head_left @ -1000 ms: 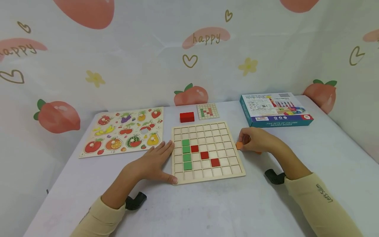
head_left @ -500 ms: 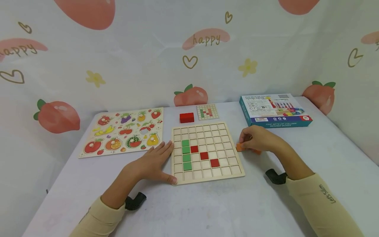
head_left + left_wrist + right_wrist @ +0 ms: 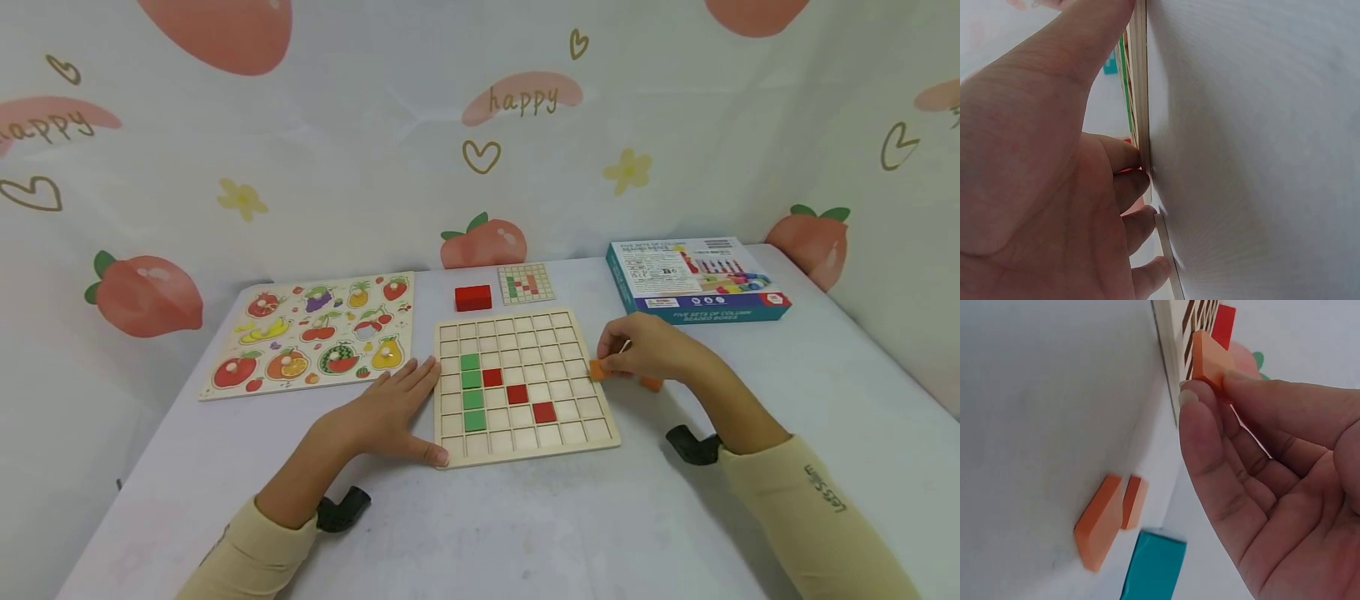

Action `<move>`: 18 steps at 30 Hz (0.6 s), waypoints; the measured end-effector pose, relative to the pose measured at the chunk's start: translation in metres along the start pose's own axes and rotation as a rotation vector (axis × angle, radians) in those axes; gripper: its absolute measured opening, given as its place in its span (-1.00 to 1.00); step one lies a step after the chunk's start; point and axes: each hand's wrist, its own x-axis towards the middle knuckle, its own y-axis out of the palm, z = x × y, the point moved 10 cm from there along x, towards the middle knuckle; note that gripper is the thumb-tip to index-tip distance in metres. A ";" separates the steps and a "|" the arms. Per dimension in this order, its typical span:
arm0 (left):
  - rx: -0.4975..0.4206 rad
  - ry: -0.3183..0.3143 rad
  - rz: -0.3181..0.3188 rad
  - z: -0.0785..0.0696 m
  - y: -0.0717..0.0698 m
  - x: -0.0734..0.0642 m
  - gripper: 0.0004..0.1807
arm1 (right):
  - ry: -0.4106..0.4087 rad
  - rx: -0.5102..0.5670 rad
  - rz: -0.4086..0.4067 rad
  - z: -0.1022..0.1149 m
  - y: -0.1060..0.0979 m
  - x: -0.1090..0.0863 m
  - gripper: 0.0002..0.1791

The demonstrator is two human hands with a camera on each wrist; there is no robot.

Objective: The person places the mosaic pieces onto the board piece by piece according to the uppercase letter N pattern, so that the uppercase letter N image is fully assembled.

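A wooden grid board (image 3: 528, 447) lies in the middle of the table, with a column of green tiles (image 3: 473, 399) and a diagonal of three red tiles (image 3: 517, 394) in its cells. My left hand (image 3: 382, 414) lies flat at the board's left edge, its thumb on the near corner and its fingers straight. Between thumb and fingertips my right hand (image 3: 648, 348) pinches an orange tile (image 3: 1210, 360), just above the board's right edge. Two more orange tiles (image 3: 1099, 523) lie on the table below that hand in the right wrist view.
Behind the board are a red block (image 3: 473, 298) and a small pattern card (image 3: 527, 283). A fruit puzzle board (image 3: 315, 333) lies at the left, close to my left fingers. A teal-edged box (image 3: 701, 279) stands at the back right.
My right hand has lifted the orange tile and moved it slightly left, toward the board's right edge. Other orange tiles stay on the table. The left hand has not moved.
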 end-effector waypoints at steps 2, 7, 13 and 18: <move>-0.001 0.000 0.000 0.000 0.000 0.000 0.41 | -0.013 0.011 0.010 0.004 0.003 0.001 -0.96; -0.004 0.001 -0.001 -0.001 -0.001 0.000 0.42 | -0.030 0.032 0.032 0.014 0.011 0.005 -0.94; -0.003 0.002 -0.001 -0.002 0.000 -0.001 0.42 | -0.067 0.066 0.056 0.029 0.020 0.010 -0.94; 0.003 0.001 0.002 -0.001 0.000 -0.001 0.42 | -0.055 0.070 0.078 0.036 0.028 0.016 -0.94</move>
